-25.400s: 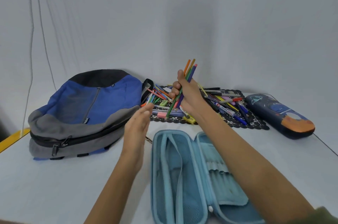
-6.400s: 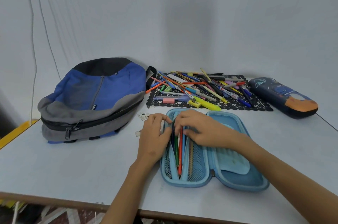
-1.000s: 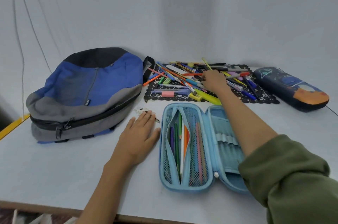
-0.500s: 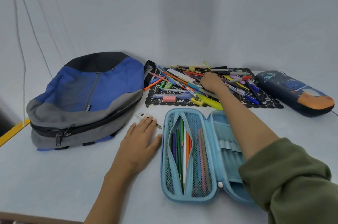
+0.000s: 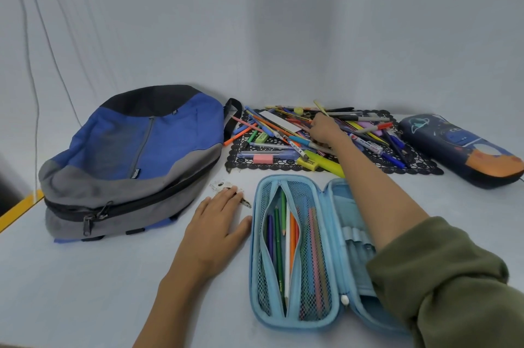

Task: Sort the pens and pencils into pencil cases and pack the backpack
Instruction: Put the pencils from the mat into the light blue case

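A light blue pencil case (image 5: pixel 334 194) lies open in front of me, with several coloured pencils (image 5: pixel 283 237) in its mesh pocket. Behind it, a heap of pens and pencils (image 5: pixel 365 134) covers a black lace mat (image 5: pixel 419 167). My right hand (image 5: pixel 323 129) reaches into the middle of that heap, fingers bent down among the pens; what they hold is hidden. My left hand (image 5: pixel 215 225) lies flat on the table left of the case, fingertips touching a small paper tag (image 5: pixel 221 186). A blue and grey backpack (image 5: pixel 136 160) lies zipped at the left.
A dark blue and orange pencil case (image 5: pixel 465 149) lies zipped at the far right. A pink eraser (image 5: pixel 262 159) and a yellow highlighter (image 5: pixel 326 163) sit at the mat's front edge. White walls close the back and left. The table's front edge runs below my arms.
My right hand has shifted slightly further back and left within the heap. My left hand stays flat on the table. The view has tilted a little.
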Motion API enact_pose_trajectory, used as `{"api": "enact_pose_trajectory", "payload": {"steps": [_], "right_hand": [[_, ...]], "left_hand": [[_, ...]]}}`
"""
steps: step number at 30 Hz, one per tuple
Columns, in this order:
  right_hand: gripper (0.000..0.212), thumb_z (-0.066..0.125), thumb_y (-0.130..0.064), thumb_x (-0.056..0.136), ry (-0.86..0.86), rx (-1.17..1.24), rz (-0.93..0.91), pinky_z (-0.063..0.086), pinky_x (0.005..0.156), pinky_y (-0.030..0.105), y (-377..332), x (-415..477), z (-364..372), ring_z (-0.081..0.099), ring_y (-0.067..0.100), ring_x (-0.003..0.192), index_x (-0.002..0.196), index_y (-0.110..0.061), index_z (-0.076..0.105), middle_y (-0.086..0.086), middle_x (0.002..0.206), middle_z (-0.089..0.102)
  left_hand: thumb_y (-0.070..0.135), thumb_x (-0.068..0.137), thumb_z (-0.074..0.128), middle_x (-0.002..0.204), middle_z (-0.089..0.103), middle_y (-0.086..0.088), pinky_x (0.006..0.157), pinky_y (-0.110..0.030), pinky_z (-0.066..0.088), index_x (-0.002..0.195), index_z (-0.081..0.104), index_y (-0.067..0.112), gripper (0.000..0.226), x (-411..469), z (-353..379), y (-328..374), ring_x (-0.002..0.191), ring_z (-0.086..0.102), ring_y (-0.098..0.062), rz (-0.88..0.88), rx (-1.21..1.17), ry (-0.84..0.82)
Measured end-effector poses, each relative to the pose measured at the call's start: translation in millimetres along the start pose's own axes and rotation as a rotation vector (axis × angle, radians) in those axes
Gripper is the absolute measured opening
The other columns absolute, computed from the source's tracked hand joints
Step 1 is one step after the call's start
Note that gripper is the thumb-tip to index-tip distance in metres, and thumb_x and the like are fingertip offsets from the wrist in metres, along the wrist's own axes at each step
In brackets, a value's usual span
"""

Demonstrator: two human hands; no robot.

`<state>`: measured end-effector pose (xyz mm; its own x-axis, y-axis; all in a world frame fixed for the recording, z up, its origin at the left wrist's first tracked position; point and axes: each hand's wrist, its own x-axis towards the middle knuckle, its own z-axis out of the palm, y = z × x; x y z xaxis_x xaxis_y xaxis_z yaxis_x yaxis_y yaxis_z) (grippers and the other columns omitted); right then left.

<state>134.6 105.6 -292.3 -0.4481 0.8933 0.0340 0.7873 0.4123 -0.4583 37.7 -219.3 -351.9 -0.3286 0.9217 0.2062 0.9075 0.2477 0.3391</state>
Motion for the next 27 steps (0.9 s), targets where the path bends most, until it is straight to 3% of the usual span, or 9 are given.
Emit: {"api": "enact_pose_trajectory", "payload": {"steps": [2,4,7,11,15,17,20,23,27], "right_hand": [[0.028,0.041,-0.012,0.096,-0.019,0.05,0.022,0.052,0.084,0.041,3,-1,-5,0.063,0.035,0.099,0.118,0.003,0.05,0.021,0.112,0.063],[0.028,0.037,-0.014,0.096,-0.014,0.101,0.047,0.056,0.08,0.042,8,-2,-9,0.067,0.034,0.082,0.107,0.004,0.055,0.02,0.096,0.067],[0.018,0.036,-0.018,0.095,0.04,0.162,0.067,0.048,0.065,0.033,15,-5,-12,0.053,0.028,0.069,0.094,-0.007,0.051,0.015,0.086,0.056],[0.025,0.046,-0.03,0.093,0.08,0.171,0.038,0.041,0.066,0.033,25,-7,-18,0.049,0.025,0.066,0.079,-0.009,0.051,0.009,0.071,0.052],[0.023,0.044,-0.025,0.099,0.071,0.341,0.044,0.045,0.054,0.032,25,-5,-18,0.053,0.022,0.049,0.098,-0.004,0.053,0.009,0.065,0.059],[0.017,0.037,-0.021,0.102,0.062,0.359,0.029,0.05,0.054,0.035,22,-4,-15,0.064,0.027,0.055,0.105,-0.006,0.045,0.012,0.079,0.067],[0.016,0.036,-0.016,0.1,0.157,0.218,0.0,0.05,0.07,0.044,18,-4,-13,0.064,0.038,0.087,0.111,-0.005,0.039,0.018,0.105,0.061],[0.027,0.044,-0.023,0.097,0.196,0.123,-0.028,0.039,0.071,0.035,17,-3,-11,0.055,0.032,0.091,0.114,-0.002,0.047,0.016,0.104,0.058],[0.033,0.056,-0.031,0.094,0.21,-0.055,-0.036,0.042,0.073,0.035,18,-6,-3,0.06,0.034,0.097,0.11,-0.002,0.058,0.016,0.105,0.063]], "left_hand": [[0.069,0.073,0.003,0.158,0.019,0.014,0.115,-0.018,-0.005,0.151,0.026,0.028,0.091,0,0,0,0.145,0.009,0.001,0.0,-0.006,0.002],[0.069,0.073,0.003,0.158,0.019,0.014,0.115,-0.018,-0.005,0.151,0.027,0.027,0.091,0,0,0,0.145,0.01,0.001,0.0,-0.008,0.005],[0.068,0.073,0.003,0.158,0.02,0.013,0.116,-0.019,-0.004,0.151,0.027,0.027,0.091,0,0,0,0.145,0.01,0.0,0.003,-0.003,0.007],[0.068,0.073,0.002,0.158,0.019,0.013,0.115,-0.019,-0.004,0.151,0.027,0.027,0.092,0,0,0,0.145,0.01,0.0,0.006,0.005,0.007],[0.069,0.071,0.001,0.158,0.018,0.014,0.114,-0.018,-0.006,0.151,0.026,0.028,0.093,0,-1,1,0.145,0.008,0.001,0.002,0.005,0.004],[0.069,0.071,0.001,0.158,0.017,0.014,0.114,-0.017,-0.006,0.151,0.026,0.028,0.093,0,-1,1,0.145,0.008,0.001,0.002,0.006,0.004],[0.068,0.071,0.001,0.158,0.018,0.014,0.113,-0.016,-0.007,0.15,0.026,0.028,0.093,0,-1,1,0.144,0.008,0.002,0.003,0.01,0.01],[0.068,0.071,0.0,0.158,0.018,0.015,0.111,-0.015,-0.008,0.15,0.026,0.028,0.092,0,-1,1,0.144,0.007,0.002,0.003,0.014,0.013],[0.068,0.072,0.0,0.158,0.017,0.015,0.112,-0.015,-0.008,0.151,0.025,0.029,0.092,1,-1,1,0.144,0.007,0.002,0.008,0.025,0.012]]}}
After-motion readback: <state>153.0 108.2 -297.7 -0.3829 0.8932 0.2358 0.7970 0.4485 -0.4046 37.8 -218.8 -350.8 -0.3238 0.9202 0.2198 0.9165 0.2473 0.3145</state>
